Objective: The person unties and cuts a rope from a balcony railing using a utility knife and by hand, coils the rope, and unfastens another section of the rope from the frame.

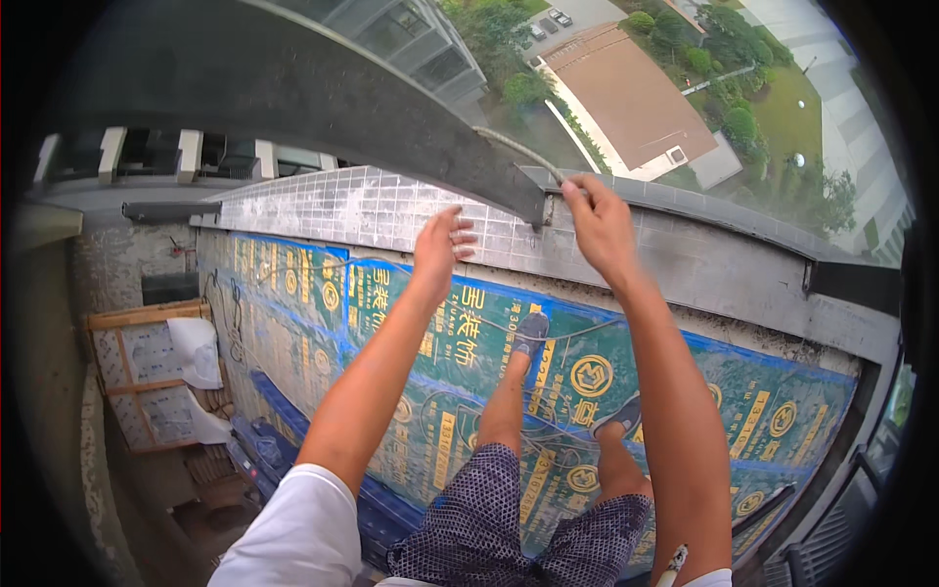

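My right hand (595,227) is raised at the outer edge of the ledge, with thumb and fingers closed on a grey rope (518,150). The rope runs up and left from the hand and passes behind a thick dark beam (323,88). The beam slants down from the upper left, and its lower end stands by the ledge near my right hand. My left hand (442,249) hovers over the tiled ledge (342,201), left of the beam's end. Its fingers are apart and slightly bent, with nothing in them.
I stand on green printed floor sheeting (440,338) with blue edges. A thin cable (577,331) crosses it by my feet. Wood-framed panels (147,367) stand at the left, near dark blue long pieces (284,411). Beyond the ledge, a brown roof (631,93) lies far below.
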`<state>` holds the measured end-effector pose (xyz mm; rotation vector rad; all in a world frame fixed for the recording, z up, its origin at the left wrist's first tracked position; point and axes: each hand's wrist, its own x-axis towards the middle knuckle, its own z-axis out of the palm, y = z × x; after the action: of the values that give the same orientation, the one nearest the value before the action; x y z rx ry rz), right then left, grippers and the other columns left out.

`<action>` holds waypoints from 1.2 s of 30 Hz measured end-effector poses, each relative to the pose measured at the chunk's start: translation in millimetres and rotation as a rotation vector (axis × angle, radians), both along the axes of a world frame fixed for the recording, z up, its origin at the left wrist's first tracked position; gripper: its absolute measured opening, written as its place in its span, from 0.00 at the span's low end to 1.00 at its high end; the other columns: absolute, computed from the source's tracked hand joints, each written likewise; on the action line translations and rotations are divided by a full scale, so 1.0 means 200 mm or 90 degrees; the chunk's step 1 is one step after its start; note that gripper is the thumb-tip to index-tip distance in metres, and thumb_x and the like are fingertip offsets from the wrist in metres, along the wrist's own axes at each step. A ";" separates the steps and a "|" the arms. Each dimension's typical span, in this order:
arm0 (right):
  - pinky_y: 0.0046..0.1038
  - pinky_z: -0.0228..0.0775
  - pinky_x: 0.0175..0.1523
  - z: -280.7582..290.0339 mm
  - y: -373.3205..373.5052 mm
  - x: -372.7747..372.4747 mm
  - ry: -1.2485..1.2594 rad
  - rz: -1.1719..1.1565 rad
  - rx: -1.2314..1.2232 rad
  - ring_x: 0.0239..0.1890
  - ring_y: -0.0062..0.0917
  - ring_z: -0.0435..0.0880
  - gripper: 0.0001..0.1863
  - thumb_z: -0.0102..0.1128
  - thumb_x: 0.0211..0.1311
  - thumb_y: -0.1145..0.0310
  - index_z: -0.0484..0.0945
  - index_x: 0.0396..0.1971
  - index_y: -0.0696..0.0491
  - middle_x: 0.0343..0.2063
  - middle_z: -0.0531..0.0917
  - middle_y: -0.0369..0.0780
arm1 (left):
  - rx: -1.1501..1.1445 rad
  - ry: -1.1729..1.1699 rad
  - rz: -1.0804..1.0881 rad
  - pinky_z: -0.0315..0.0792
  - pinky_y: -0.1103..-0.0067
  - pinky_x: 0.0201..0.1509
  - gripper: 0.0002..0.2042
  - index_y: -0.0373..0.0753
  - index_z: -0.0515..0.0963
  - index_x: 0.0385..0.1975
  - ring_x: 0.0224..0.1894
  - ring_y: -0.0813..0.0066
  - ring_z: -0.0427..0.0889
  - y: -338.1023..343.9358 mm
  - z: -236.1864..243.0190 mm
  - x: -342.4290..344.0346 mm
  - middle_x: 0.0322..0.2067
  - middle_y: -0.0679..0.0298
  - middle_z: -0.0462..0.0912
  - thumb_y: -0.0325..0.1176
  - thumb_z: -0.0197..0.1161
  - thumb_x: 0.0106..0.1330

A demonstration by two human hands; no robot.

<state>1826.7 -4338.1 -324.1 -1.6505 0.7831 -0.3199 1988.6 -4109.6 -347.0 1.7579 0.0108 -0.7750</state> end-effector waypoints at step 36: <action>0.33 0.71 0.50 -0.18 0.01 0.53 0.149 0.173 -0.505 0.43 0.28 0.76 0.14 0.56 0.76 0.65 0.79 0.45 0.62 0.40 0.80 0.40 | -0.154 0.257 -0.324 0.77 0.71 0.29 0.14 0.33 0.78 0.31 0.23 0.74 0.79 -0.40 -0.13 0.98 0.23 0.61 0.80 0.38 0.60 0.73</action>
<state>1932.3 -4335.4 -359.9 -2.5487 0.6196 -0.2594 2185.1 -4189.4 -373.2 1.3593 -0.2570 -1.4298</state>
